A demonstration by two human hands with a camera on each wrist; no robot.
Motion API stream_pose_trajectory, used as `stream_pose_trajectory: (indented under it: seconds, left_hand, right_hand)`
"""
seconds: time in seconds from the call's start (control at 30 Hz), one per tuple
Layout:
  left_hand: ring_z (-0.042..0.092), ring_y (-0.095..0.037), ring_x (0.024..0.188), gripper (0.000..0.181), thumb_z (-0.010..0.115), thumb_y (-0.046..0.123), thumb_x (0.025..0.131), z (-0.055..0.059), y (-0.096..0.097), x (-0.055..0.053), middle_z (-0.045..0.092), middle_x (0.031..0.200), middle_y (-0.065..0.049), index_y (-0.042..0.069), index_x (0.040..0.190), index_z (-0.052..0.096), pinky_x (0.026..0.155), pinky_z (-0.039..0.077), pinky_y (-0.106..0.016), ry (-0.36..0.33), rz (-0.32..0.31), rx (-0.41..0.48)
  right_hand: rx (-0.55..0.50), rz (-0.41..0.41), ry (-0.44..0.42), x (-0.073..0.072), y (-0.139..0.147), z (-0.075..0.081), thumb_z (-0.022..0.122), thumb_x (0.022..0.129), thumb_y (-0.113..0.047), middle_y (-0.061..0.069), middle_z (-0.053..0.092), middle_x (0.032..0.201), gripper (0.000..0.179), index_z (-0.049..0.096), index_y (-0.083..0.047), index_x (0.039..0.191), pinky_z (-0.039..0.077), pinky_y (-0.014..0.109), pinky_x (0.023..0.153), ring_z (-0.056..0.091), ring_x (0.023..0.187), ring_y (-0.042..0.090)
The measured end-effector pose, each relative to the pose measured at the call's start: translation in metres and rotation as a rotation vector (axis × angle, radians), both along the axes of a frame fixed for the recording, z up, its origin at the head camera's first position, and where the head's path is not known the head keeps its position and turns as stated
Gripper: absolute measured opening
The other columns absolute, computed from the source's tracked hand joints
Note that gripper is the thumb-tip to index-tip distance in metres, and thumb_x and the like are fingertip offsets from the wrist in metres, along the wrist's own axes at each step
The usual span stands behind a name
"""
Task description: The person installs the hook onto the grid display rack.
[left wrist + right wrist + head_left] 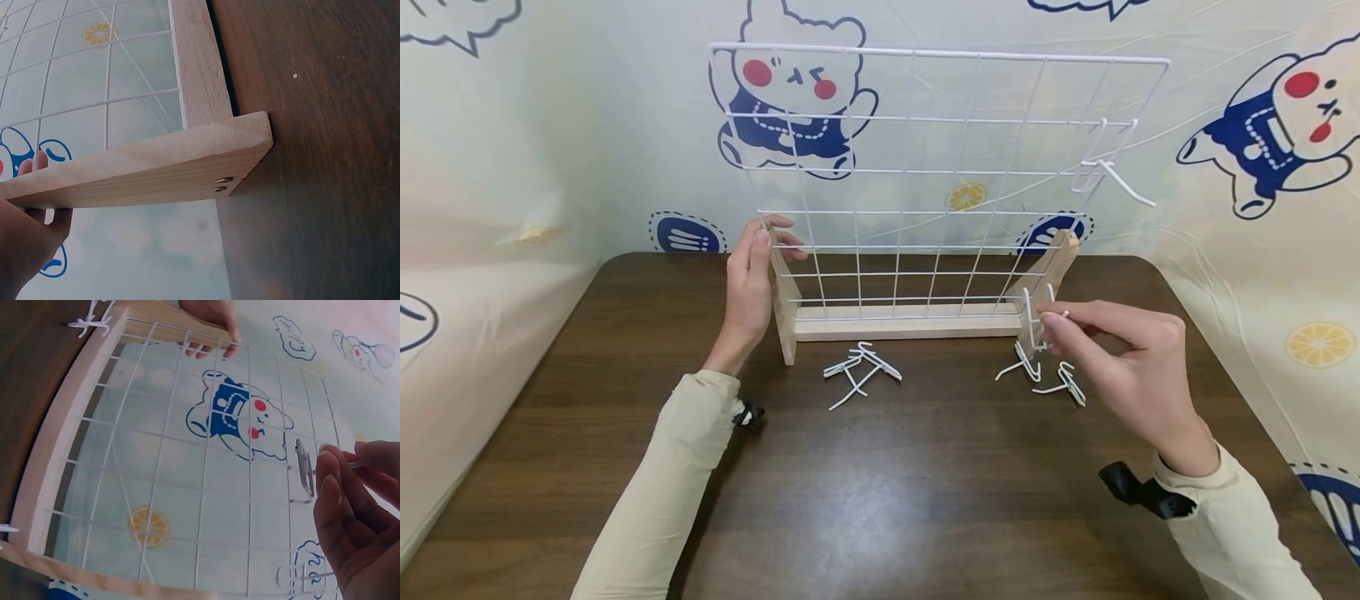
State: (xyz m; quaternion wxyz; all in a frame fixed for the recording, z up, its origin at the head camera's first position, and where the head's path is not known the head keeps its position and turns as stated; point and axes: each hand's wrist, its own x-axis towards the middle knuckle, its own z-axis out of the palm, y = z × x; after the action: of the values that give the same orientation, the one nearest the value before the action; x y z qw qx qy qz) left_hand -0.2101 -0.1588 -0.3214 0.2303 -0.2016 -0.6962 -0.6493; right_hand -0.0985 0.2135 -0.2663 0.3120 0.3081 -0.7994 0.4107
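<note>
A white wire grid (940,55) leans back in a wooden stand (910,330). My left hand (749,279) grips the stand's left side piece, thumb in front and fingers reaching behind; the left wrist view shows this side piece (144,169) from its outer face. Between thumb and fingertips my right hand (1138,358) pinches a white wire hook (1028,317) by its prong, in front of the stand's right end. In the right wrist view the hook's back frame (304,465) faces the grid. Another white hook (1123,182) hangs on the grid's upper right.
Several loose white hooks (859,364) lie in a pile before the stand's left half. Two more hooks, one (1021,365) by the stand's right foot and one (1066,387) nearer me, lie on the brown table (865,492). A patterned cloth (640,100) hangs behind.
</note>
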Motion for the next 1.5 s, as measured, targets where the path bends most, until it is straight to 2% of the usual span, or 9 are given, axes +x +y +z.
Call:
stream_pose_trajectory:
  seconds: [0.17, 0.47, 0.63, 0.8, 1.03, 1.2, 1.5]
  left_hand:
    - [0.060, -0.048, 0.097, 0.038, 0.029, 0.017, 0.108, -0.001, -0.001, 0.000, 0.057, 0.108, -0.036, -0.006, 0.126, 0.054, 0.097, 0.047, -0.048, -0.006, 0.005, -0.012]
    - [0.060, -0.047, 0.098, 0.038, 0.029, 0.017, 0.108, -0.003, -0.002, 0.000, 0.057, 0.109, -0.036, -0.004, 0.126, 0.055, 0.098, 0.047, -0.048, -0.013, -0.003, -0.006]
    - [0.062, -0.043, 0.098, 0.038, 0.029, 0.018, 0.108, -0.004, -0.002, -0.001, 0.057, 0.109, -0.034, -0.001, 0.127, 0.056, 0.098, 0.048, -0.044, -0.013, -0.010, 0.005]
    - [0.062, -0.043, 0.098, 0.038, 0.029, 0.018, 0.108, -0.004, -0.001, -0.001, 0.056, 0.110, -0.035, -0.001, 0.127, 0.055, 0.099, 0.047, -0.046, -0.012, -0.008, -0.007]
    - [0.059, -0.050, 0.097, 0.038, 0.029, 0.016, 0.108, -0.001, 0.000, 0.002, 0.055, 0.109, -0.038, -0.008, 0.126, 0.052, 0.098, 0.046, -0.051, -0.006, -0.002, -0.010]
    - [0.059, -0.049, 0.098, 0.039, 0.029, 0.016, 0.108, -0.001, 0.001, 0.002, 0.056, 0.109, -0.038, -0.009, 0.126, 0.052, 0.098, 0.046, -0.052, -0.014, -0.004, -0.013]
    - [0.060, -0.048, 0.098, 0.038, 0.029, 0.017, 0.108, 0.001, -0.001, 0.002, 0.058, 0.109, -0.034, -0.005, 0.127, 0.053, 0.098, 0.045, -0.054, -0.013, 0.006, -0.026]
  right_hand:
    - [-0.042, -0.002, 0.018, -0.004, -0.010, 0.011, 0.073, 0.079, 0.013, 0.012, 0.074, 0.077, 0.016, 0.078, 0.003, 0.091, 0.050, 0.012, 0.068, 0.067, 0.067, 0.002]
    - [-0.128, 0.023, 0.036, -0.022, -0.021, 0.023, 0.072, 0.081, 0.013, 0.015, 0.074, 0.080, 0.015, 0.077, 0.006, 0.093, 0.053, 0.017, 0.071, 0.067, 0.069, 0.006]
    - [-0.228, 0.066, 0.039, -0.030, -0.026, 0.028, 0.070, 0.082, 0.015, 0.016, 0.073, 0.079, 0.013, 0.075, 0.011, 0.093, 0.054, 0.020, 0.069, 0.066, 0.066, 0.011]
    - [-0.304, 0.089, 0.043, -0.038, -0.029, 0.035, 0.069, 0.084, 0.013, 0.012, 0.072, 0.076, 0.007, 0.074, 0.014, 0.089, 0.053, 0.019, 0.064, 0.064, 0.061, 0.013]
    - [-0.274, 0.014, 0.061, -0.048, -0.035, 0.047, 0.071, 0.086, 0.006, 0.007, 0.069, 0.070, 0.006, 0.076, 0.010, 0.086, 0.049, 0.019, 0.056, 0.061, 0.057, 0.011]
    - [-0.240, -0.003, 0.070, -0.054, -0.039, 0.056, 0.071, 0.087, 0.004, 0.006, 0.069, 0.070, 0.006, 0.077, 0.007, 0.087, 0.048, 0.020, 0.056, 0.060, 0.057, 0.012]
    - [-0.382, 0.071, 0.077, -0.067, -0.054, 0.073, 0.069, 0.090, 0.001, 0.012, 0.069, 0.069, 0.012, 0.074, 0.011, 0.086, 0.050, 0.023, 0.054, 0.060, 0.055, 0.018]
